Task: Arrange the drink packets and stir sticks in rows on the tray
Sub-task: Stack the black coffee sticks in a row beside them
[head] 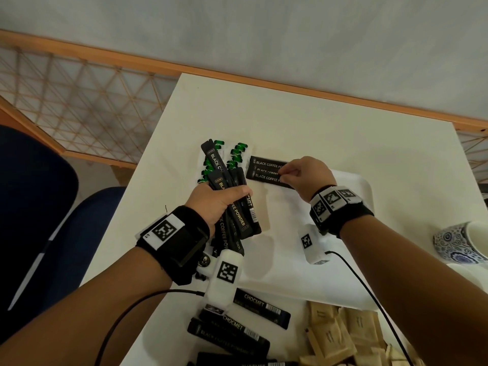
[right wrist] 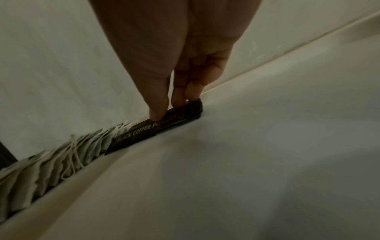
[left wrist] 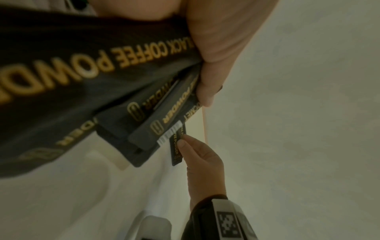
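Note:
My left hand [head: 227,196] grips a fanned bundle of black coffee powder packets [head: 232,215] above the left end of the white tray [head: 365,184]. The left wrist view shows that bundle [left wrist: 82,73] close up under my thumb. Three black packets [head: 265,170] lie side by side in a row at the tray's far side. My right hand [head: 289,172] pinches the right part of one of them between thumb and fingers. In the right wrist view my right hand [right wrist: 166,110] holds that packet [right wrist: 154,131] flat against the tray floor [right wrist: 246,162].
Tea bags with green tags [head: 236,153] lie along the tray's far left, also seen as tea bags [right wrist: 61,159]. Loose black packets [head: 237,326] and beige packets [head: 343,336] lie at the white table's [head: 290,114] near edge. A blue patterned cup [head: 459,244] stands at the right. Blue chairs stand left.

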Tool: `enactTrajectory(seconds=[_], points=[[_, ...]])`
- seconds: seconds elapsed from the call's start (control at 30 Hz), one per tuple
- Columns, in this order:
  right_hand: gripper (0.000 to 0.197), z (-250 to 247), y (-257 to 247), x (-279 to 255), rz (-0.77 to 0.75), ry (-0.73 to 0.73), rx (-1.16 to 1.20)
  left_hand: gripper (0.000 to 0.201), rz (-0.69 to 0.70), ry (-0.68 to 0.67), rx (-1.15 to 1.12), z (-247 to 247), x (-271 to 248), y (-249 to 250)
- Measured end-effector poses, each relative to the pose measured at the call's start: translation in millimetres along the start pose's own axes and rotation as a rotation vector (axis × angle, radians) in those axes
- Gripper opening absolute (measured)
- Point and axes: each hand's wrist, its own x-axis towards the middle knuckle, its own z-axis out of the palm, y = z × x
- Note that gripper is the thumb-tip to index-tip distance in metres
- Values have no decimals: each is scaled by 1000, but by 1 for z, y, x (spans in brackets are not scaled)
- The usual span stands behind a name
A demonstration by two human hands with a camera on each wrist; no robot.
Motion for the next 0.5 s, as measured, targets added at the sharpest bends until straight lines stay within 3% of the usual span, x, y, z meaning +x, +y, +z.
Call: enactTrajectory(seconds=[0.13,0.17,0.33,0.4,0.5], points=[[17,-4,-15,-15,-86,80,117,20,-11,6,-43,4,0,1],[22,-6,-23,-23,-89,24,185,20,-9,1,-56,5,0,1],[52,-5,-50,-56,63,-543,602,7,32,-29,-85,9,-3,1],[50,-5,-48,-59,120,-626,712,10,38,-31,-87,11,-5,1],[35,-9,-41,-56,105,-564,741,13,31,-10,-102,10,-7,1]])
